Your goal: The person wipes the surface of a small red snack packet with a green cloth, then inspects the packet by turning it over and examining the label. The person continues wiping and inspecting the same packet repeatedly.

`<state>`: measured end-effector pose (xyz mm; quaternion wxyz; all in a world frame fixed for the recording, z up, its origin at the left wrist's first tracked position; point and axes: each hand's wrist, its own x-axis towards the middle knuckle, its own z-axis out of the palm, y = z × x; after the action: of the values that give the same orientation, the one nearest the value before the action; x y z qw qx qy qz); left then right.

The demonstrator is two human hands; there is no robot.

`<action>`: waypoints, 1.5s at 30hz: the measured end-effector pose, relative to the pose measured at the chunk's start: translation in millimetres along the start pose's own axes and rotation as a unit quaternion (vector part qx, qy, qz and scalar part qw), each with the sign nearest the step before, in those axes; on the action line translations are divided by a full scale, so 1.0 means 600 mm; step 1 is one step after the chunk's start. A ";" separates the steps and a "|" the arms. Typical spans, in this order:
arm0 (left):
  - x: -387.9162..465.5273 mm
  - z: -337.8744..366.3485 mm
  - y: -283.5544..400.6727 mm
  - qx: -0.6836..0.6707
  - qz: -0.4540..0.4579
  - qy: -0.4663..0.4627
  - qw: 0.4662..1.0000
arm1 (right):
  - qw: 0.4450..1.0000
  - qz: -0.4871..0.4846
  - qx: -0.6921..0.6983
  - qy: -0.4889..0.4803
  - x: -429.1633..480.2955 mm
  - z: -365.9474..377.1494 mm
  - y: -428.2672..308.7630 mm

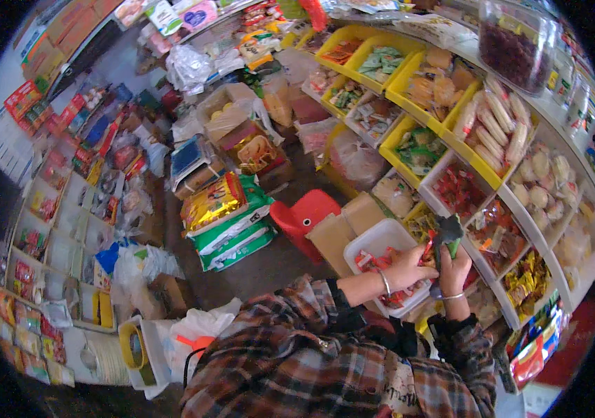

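My left hand [413, 269] pinches a small red-wrapped sweet [427, 254] above the right side of a white plastic bin [388, 229]. Several more red-wrapped sweets [373, 261] lie inside this bin, partly hidden under my left forearm. Close beside it, my right hand [455, 267] is closed around the green part of a dark-headed tool, seemingly a brush [450, 229], its dark end pointing up toward the shelf. Both wrists wear a bracelet.
Tiered yellow and white bins of packaged snacks [462, 180] rise on the right. Beyond the white bin are an opened cardboard box [349, 217] and a red plastic stool [302, 214]. Green and white sacks [234, 245] lie on the floor. Shelves of small packets [46, 235] stand left.
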<state>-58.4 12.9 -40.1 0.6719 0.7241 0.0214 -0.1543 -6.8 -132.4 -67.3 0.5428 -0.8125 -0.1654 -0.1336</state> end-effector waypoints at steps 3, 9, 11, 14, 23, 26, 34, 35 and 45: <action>-0.008 0.005 -0.009 0.036 -0.037 -0.022 0.998 | 0.994 0.095 -0.055 0.028 0.018 -0.027 0.031; 0.013 0.001 -0.006 -0.086 -0.003 0.002 0.996 | 0.799 0.394 0.453 -0.036 0.028 -0.072 0.063; 0.023 -0.005 -0.009 -0.137 0.000 -0.017 0.990 | 0.728 0.383 0.568 0.016 0.027 -0.076 0.053; 0.027 0.007 -0.021 -0.111 0.039 -0.048 0.992 | 0.886 0.260 0.363 -0.123 0.011 -0.093 0.017; 0.045 0.117 -0.015 0.025 -0.097 -0.163 0.982 | 0.988 0.133 0.077 -0.010 -0.069 -0.091 0.025; 0.054 0.125 -0.017 -0.017 -0.092 -0.131 0.987 | 0.989 0.119 0.053 0.074 -0.081 -0.106 0.032; 0.054 0.189 -0.064 0.011 -0.045 -0.183 0.982 | 0.963 0.172 -0.120 0.167 -0.143 -0.168 0.025; 0.050 0.193 -0.058 0.039 -0.029 -0.204 0.978 | 0.964 0.203 -0.093 0.142 -0.145 -0.170 0.032; 0.029 0.168 -0.014 -0.109 -0.116 -0.108 0.981 | 0.698 0.440 0.560 0.072 -0.140 -0.180 0.109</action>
<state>-63.4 -88.4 -57.8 0.7224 0.6182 0.0491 -0.3057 -60.0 -265.9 -114.9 0.9049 -0.3261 0.2061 0.1795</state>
